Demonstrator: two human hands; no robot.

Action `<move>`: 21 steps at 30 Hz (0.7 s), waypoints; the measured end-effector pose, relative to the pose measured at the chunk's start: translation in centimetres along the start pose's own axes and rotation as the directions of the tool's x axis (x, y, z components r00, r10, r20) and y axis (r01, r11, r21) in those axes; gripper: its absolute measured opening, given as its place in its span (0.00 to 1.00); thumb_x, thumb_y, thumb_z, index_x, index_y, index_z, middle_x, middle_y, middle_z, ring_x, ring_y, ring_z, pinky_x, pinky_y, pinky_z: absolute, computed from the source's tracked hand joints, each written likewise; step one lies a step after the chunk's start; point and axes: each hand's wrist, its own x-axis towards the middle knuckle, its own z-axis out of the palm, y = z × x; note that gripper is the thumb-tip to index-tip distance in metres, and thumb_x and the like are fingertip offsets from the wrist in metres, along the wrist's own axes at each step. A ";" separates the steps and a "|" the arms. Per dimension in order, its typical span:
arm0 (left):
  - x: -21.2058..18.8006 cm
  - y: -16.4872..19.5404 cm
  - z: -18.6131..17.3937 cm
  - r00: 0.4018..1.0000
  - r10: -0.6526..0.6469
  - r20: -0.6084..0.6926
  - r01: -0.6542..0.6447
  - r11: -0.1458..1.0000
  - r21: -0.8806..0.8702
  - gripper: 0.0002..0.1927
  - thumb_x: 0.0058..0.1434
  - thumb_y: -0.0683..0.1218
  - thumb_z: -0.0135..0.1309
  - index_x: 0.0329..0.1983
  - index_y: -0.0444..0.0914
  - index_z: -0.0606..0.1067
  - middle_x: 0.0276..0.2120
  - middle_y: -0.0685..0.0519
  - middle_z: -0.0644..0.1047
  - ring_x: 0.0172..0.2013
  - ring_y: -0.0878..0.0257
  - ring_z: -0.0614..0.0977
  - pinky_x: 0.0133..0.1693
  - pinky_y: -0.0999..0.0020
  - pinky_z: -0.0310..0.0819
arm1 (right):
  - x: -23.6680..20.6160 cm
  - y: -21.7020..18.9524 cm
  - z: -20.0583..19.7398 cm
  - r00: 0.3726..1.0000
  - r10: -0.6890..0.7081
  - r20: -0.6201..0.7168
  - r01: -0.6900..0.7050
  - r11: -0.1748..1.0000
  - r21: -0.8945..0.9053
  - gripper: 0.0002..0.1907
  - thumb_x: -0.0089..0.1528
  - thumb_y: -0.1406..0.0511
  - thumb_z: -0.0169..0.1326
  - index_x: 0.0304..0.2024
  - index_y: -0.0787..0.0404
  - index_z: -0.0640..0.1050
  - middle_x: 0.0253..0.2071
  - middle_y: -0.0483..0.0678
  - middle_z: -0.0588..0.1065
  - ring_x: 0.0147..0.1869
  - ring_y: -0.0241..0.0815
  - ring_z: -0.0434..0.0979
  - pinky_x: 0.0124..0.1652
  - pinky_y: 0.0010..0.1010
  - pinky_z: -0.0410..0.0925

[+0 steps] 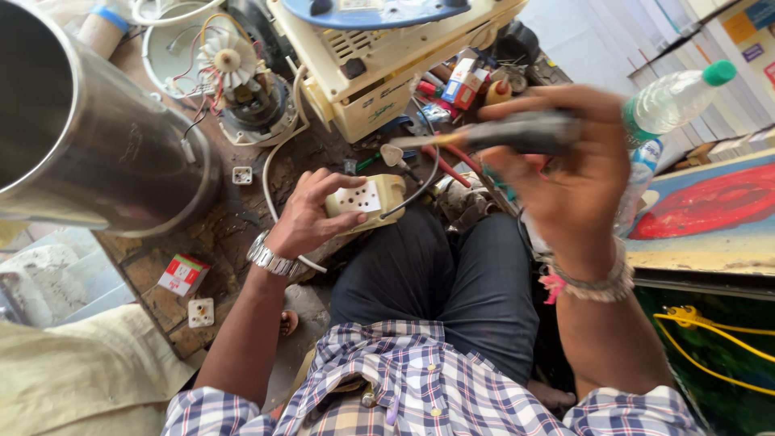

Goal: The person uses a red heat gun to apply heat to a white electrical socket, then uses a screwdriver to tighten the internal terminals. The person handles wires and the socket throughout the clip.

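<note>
**Head view: socket box held, dark-handled tool raised**

While the person sits at the near edge of the cluttered bench (242,234), the left hand (311,214) grips a cream socket box (365,200), fingers curled around its left end and thumb lying on the perforated face. The box rests just above the lap, at the bench's near edge, with a dark cable (420,190) running from its right end up toward the tool.

The right hand (573,173) is raised beside the box, fingers closed around a dark-handled tool (517,132) with an orange collar and a pale metal tip pointing left. The tool is motion-blurred, so its exact kind cannot be told.

Recommended handling:
- Keep the box braced against the lap so it does not turn under tool pressure.
- Keep the left thumb clear of the spot where the tip lands.
- Bring the tip down slowly; the trailing cable may drag the box.

Surroundings:
- A steel cylinder (89,137) fills the far left corner.
- An exposed motor with coloured wires (238,77) lies toward the far edge.
- A cream appliance casing (379,56) sits beside the motor.
- A clear bottle with a green cap (674,97) stands near the right hand.
- A small red-and-white carton (183,274) and a white socket plate (200,312) lie at the near left corner.
</note>
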 end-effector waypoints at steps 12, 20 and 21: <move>0.1 -0.5 -0.1 0.997 -0.060 -0.052 0.054 0.993 -0.102 0.28 0.53 0.52 0.70 0.56 0.43 0.78 0.44 0.51 0.77 0.47 0.56 0.79 0.49 0.60 0.74 | -11.2 17.4 1.7 0.876 0.339 -0.343 -0.421 0.885 -0.201 0.17 0.60 0.73 0.63 0.47 0.62 0.70 0.55 0.53 0.80 0.51 0.38 0.80 0.51 0.30 0.74; -0.7 -0.4 0.4 0.977 -0.210 -0.033 0.203 0.967 -0.152 0.37 0.52 0.54 0.70 0.62 0.38 0.69 0.49 0.45 0.77 0.48 0.58 0.82 0.48 0.62 0.79 | -9.1 28.2 6.7 0.917 0.328 -0.225 -0.394 0.828 -0.398 0.21 0.59 0.69 0.66 0.53 0.57 0.74 0.49 0.48 0.80 0.53 0.49 0.79 0.53 0.35 0.71; -0.8 -0.3 0.4 0.973 -0.229 -0.028 0.222 0.962 -0.158 0.37 0.52 0.54 0.70 0.61 0.38 0.69 0.48 0.45 0.77 0.47 0.58 0.82 0.47 0.62 0.79 | -8.6 28.6 6.9 0.922 0.345 -0.174 -0.384 0.773 -0.504 0.24 0.58 0.67 0.68 0.56 0.56 0.77 0.45 0.47 0.80 0.53 0.51 0.78 0.52 0.37 0.70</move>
